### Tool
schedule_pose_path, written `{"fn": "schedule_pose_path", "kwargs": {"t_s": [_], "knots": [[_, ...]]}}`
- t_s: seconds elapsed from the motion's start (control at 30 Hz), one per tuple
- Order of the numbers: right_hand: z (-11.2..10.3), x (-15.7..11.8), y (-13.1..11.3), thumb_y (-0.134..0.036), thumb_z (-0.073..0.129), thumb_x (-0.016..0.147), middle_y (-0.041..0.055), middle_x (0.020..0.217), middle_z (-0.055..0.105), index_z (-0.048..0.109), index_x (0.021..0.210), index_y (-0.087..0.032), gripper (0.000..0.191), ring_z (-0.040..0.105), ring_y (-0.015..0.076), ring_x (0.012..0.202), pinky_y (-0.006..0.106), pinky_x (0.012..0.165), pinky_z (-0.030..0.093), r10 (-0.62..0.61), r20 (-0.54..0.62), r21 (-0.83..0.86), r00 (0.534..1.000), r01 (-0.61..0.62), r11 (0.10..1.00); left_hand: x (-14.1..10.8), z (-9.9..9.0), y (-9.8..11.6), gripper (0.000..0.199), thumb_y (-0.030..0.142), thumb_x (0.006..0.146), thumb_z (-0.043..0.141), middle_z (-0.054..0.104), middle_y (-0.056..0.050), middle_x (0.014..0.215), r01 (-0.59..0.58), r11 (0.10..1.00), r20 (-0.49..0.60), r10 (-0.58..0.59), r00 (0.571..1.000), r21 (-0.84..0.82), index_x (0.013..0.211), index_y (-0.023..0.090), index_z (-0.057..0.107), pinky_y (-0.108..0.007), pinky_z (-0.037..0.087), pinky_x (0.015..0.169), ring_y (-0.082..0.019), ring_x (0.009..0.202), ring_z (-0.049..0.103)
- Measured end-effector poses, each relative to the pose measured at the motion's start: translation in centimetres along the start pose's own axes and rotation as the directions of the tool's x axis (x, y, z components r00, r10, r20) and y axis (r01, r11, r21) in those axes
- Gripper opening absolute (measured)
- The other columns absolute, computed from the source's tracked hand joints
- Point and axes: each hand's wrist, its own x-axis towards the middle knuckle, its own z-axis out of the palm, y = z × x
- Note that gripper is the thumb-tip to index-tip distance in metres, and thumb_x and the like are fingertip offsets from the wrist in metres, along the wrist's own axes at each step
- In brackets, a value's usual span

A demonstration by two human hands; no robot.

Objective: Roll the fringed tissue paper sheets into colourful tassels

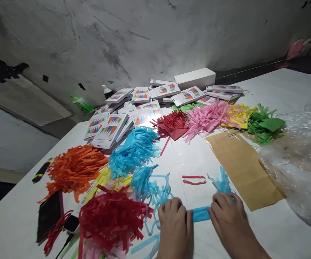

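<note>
A flat folded band of blue tissue paper (201, 213) stretches between my two hands, low over the white table (293, 239). My left hand (175, 225) has its fingers closed round the left end, and blue fringe (147, 183) spreads out beyond it. My right hand (229, 221) grips the other end, where a fringed tuft (222, 181) sticks up past the fingers. What lies under my fingers is hidden. Just above the band lies a thin red paper strip (194, 180), bent into a loop.
Fringed bunches in orange (76, 167), blue (134, 149), red (115, 217), pink (209, 117) and green (266, 124) surround the work spot. Printed boxes (111, 129) pile up near the wall. Brown paper (244, 171) and clear plastic (293, 172) lie right; a phone (50, 216) lies left.
</note>
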Motion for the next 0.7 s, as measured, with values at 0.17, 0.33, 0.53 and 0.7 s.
{"fn": "schedule_pose_path", "kwargs": {"t_s": [0.17, 0.33, 0.53, 0.7], "knots": [[0.0, -0.1, 0.0, -0.013, 0.042, 0.09, 0.0058, 0.101, 0.073, 0.064, 0.094, -0.027, 0.025, 0.063, 0.0255, 0.104, 0.052, 0.107, 0.031, -0.128, -0.118, -0.005, 0.985, 0.128, 0.992, 0.9, -0.4, 0.3, 0.018, 0.018, 0.09, 0.055, 0.064, -0.004, 0.092, 0.003, 0.998, 0.108, -0.01, 0.994, 0.066, 0.077, 0.02, 0.068, -0.053, 0.037, 0.09, -0.027, 0.093, 0.055], [-0.4, -0.1, 0.1, -0.008, 0.043, 0.088, -0.0005, 0.078, 0.07, 0.064, 0.089, -0.025, 0.027, 0.064, 0.02, 0.089, 0.044, 0.103, 0.035, -0.405, -0.053, 0.023, 0.913, 0.407, 0.913, 0.5, -0.3, -0.3, 0.004, 0.024, 0.088, 0.062, 0.065, -0.005, 0.096, -0.017, 1.0, 0.036, 0.017, 0.999, -0.009, 0.086, 0.021, 0.065, -0.055, 0.037, 0.095, -0.027, 0.096, 0.056], [-0.6, 0.2, -0.4, -0.018, 0.052, 0.089, -0.0031, 0.082, 0.068, 0.06, 0.086, -0.026, 0.011, 0.063, 0.0191, 0.089, 0.044, 0.105, 0.032, -0.301, -0.014, 0.179, 0.954, 0.298, 0.937, -0.8, 1.0, -0.8, 0.007, 0.019, 0.09, 0.061, 0.066, -0.001, 0.103, -0.386, 0.916, -0.221, 0.355, 0.908, -0.112, 0.086, 0.025, 0.062, -0.051, 0.021, 0.112, -0.022, 0.106, 0.054], [-0.3, -0.5, 0.3, -0.008, 0.047, 0.085, -0.0029, 0.078, 0.067, 0.058, 0.08, -0.026, 0.021, 0.063, 0.0193, 0.09, 0.045, 0.113, 0.025, -0.408, 0.013, 0.075, 0.913, 0.406, 0.911, -0.7, 1.3, -0.9, 0.02, 0.005, 0.086, 0.058, 0.065, 0.001, 0.087, -0.351, 0.922, -0.179, 0.322, 0.93, -0.163, 0.078, 0.023, 0.06, -0.045, 0.032, 0.101, -0.018, 0.088, 0.055]]}}
